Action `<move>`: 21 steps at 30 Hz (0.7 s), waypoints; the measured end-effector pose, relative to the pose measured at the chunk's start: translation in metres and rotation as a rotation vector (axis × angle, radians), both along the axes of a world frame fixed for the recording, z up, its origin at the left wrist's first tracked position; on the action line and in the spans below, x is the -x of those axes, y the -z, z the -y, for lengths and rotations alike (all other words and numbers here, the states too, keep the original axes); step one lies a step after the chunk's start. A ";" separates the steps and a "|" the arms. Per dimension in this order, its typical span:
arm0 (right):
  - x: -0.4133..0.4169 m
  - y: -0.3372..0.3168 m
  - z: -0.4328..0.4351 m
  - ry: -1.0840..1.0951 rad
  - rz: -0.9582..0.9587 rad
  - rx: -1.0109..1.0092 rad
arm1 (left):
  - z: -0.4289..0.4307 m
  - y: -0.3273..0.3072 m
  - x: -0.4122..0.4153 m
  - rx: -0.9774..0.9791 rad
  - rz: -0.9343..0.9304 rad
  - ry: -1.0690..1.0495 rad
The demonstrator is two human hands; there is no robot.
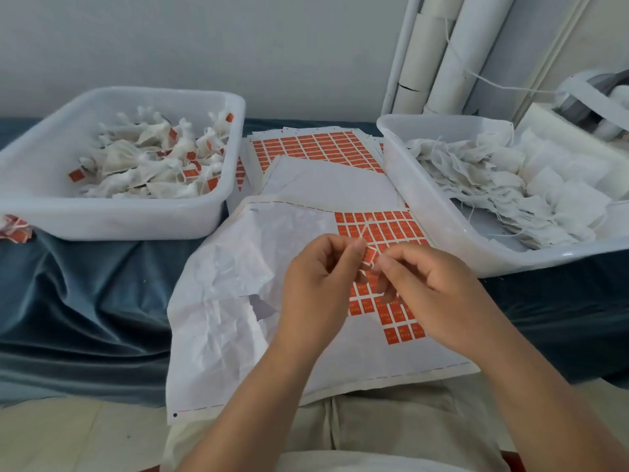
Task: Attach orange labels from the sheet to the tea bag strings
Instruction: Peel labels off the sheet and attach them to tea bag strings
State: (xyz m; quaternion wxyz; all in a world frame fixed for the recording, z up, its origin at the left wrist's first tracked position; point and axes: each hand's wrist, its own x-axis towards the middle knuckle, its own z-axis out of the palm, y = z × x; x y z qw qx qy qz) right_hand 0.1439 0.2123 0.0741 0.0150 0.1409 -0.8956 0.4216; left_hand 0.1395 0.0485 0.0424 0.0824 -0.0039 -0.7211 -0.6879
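Orange label point(369, 257), seemingly folded round the string point(365, 229), is pinched between left hand point(320, 284) and right hand point(432, 294) fingers point(388, 264).

It is a small packing workshop. Tubs point(102, 221) of tea bags point(146, 158) flank label sheets point(316, 148); paper rolls point(456, 63) lean nearby.

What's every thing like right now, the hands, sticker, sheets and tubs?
left hand: pinches the string
right hand: pinches the orange label
orange label: peeled off, between both hands' fingertips
front sheet: partly peeled, left part bare and crumpled
back sheet: orange labels on it, partly covered
left tub: holds labelled tea bags
right tub: holds unlabelled tea bags
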 end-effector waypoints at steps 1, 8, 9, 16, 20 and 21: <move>-0.001 0.000 -0.002 0.012 0.000 0.016 | 0.003 -0.003 0.002 -0.013 0.018 -0.020; -0.005 -0.005 -0.001 -0.014 0.017 0.063 | 0.066 -0.055 0.038 -0.097 -0.078 -0.212; -0.004 -0.004 -0.001 -0.021 0.026 0.046 | 0.079 -0.066 0.047 -0.113 -0.138 -0.252; -0.001 -0.001 0.000 -0.017 0.061 -0.033 | 0.185 -0.143 0.142 0.117 -0.401 -0.454; 0.002 0.003 -0.001 -0.023 0.064 -0.077 | 0.225 -0.143 0.189 0.314 -0.358 -0.434; 0.002 0.004 -0.001 -0.028 0.060 -0.082 | 0.231 -0.135 0.196 0.408 -0.284 -0.363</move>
